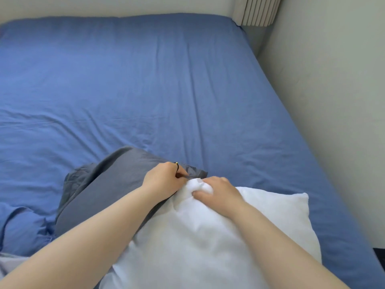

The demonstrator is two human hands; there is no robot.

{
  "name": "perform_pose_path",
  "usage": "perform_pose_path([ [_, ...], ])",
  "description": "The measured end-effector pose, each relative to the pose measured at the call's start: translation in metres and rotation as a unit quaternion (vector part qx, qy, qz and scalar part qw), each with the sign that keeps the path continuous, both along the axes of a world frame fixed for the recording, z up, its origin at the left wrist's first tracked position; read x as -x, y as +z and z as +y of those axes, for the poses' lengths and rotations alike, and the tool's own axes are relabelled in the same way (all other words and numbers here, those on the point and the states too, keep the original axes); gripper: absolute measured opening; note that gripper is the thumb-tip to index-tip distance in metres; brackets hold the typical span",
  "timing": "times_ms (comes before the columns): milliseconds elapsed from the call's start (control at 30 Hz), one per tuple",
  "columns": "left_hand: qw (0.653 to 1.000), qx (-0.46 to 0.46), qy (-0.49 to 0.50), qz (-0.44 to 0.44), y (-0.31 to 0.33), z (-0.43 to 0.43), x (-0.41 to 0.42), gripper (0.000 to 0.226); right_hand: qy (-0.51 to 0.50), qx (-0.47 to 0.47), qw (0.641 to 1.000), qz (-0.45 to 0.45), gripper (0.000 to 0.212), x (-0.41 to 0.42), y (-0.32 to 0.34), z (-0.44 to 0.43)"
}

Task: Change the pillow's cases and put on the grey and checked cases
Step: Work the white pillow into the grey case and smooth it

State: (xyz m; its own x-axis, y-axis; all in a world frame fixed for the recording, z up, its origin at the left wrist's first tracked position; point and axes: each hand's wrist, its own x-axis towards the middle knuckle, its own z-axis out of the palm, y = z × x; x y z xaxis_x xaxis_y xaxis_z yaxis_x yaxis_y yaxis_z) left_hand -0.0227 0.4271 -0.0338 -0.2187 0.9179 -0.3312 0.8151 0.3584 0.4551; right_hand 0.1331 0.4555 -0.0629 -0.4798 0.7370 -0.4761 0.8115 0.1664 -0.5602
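Both hands meet just below the middle of the frame, forearms reaching in from the bottom edge. The left hand (164,179) has its fingers curled, thumb and fingertips pinching the edge of the grey case (116,184). A dark ring (177,164) sits on one of its fingers. The right hand (218,195) lies on top of the pillow (208,247), fingers and thumb closed round one corner so that the white stuffing bunches into a knob between them. That bunched corner touches the pinched edge of the case, and the two hands are just beside each other.

The grey case lies crumpled on the blue sheet (145,90), running from the hands down toward the lower left and passing under the left forearm. The pillow is bare and white and fills the lower right of the frame. Its left edge lies against the case, and its far right corner stands out over the sheet. Whether any of the pillow is inside the case cannot be told.

At the lower left a rumpled blue cloth (20,226) lies beside the case, with a pale cloth (10,265) below it at the frame's edge. A pleated curtain (256,11) hangs in the upper right, and a plain wall (333,80) runs down the right side of the bed.
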Motion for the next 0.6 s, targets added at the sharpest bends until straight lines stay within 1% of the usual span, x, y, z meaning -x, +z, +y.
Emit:
perform_pose_path([
  [67,0.996,0.027,-0.028,0.079,-0.005,0.001,-0.003,0.026,-0.036,0.071,0.996,0.033,0.055,-0.014,0.008,0.001],
  [100,0.992,0.046,-0.046,0.111,-0.007,0.002,-0.003,0.025,-0.033,0.103,0.994,0.018,0.065,-0.016,0.011,-0.001],
  [133,0.987,0.064,-0.062,0.133,-0.008,0.002,-0.004,0.021,-0.018,0.127,0.992,-0.008,0.067,-0.016,0.014,-0.002],
  [167,0.983,0.079,-0.078,0.145,-0.009,0.003,-0.004,0.021,0.008,0.140,0.990,-0.024,0.054,-0.012,0.014,-0.004],
  [200,0.982,0.090,-0.088,0.144,-0.009,0.005,-0.004,0.024,0.041,0.137,0.989,-0.040,0.027,-0.007,0.014,-0.006],
  [233,0.984,0.097,-0.091,0.119,-0.008,0.008,-0.005,0.027,0.070,0.117,0.990,-0.049,0.004,0.000,0.016,-0.009],
  [267,0.990,0.087,-0.086,0.073,-0.006,0.011,-0.007,0.028,0.084,0.095,0.991,-0.044,0.009,0.008,0.016,-0.013],
  [300,0.995,0.064,-0.071,0.006,-0.002,0.016,-0.009,0.027,0.093,0.070,0.992,-0.038,0.012,0.017,0.016,-0.016],
  [333,0.996,0.036,-0.053,-0.065,0.002,0.019,-0.015,0.026,0.091,0.057,0.994,-0.031,0.018,0.024,0.014,-0.020],
  [367,0.992,0.010,-0.040,-0.123,0.008,0.022,-0.022,0.032,0.089,0.041,0.995,-0.030,0.024,0.035,0.011,-0.024],
  [400,0.984,-0.005,-0.043,-0.170,0.012,0.025,-0.031,0.036,0.088,0.029,0.995,-0.045,0.029,0.045,0.008,-0.026],
  [433,0.977,-0.005,-0.058,-0.206,0.016,0.026,-0.041,0.034,0.082,0.013,0.993,-0.083,0.036,0.050,0.005,-0.027],
  [467,0.970,0.000,-0.083,-0.230,0.018,0.027,-0.050,0.031,0.073,-0.001,0.989,-0.129,0.044,0.053,0.004,-0.026],
  [500,0.964,0.004,-0.104,-0.245,0.019,0.026,-0.057,0.032,0.064,-0.003,0.988,-0.143,0.048,0.053,0.002,-0.024],
  [567,0.958,0.010,-0.123,-0.260,0.016,0.022,-0.059,0.033,0.074,0.035,0.995,-0.065,0.039,0.051,0.000,-0.023],
  [600,0.958,0.009,-0.126,-0.257,0.013,0.020,-0.057,0.029,0.082,0.058,0.995,-0.028,0.039,0.048,0.003,-0.023],
])
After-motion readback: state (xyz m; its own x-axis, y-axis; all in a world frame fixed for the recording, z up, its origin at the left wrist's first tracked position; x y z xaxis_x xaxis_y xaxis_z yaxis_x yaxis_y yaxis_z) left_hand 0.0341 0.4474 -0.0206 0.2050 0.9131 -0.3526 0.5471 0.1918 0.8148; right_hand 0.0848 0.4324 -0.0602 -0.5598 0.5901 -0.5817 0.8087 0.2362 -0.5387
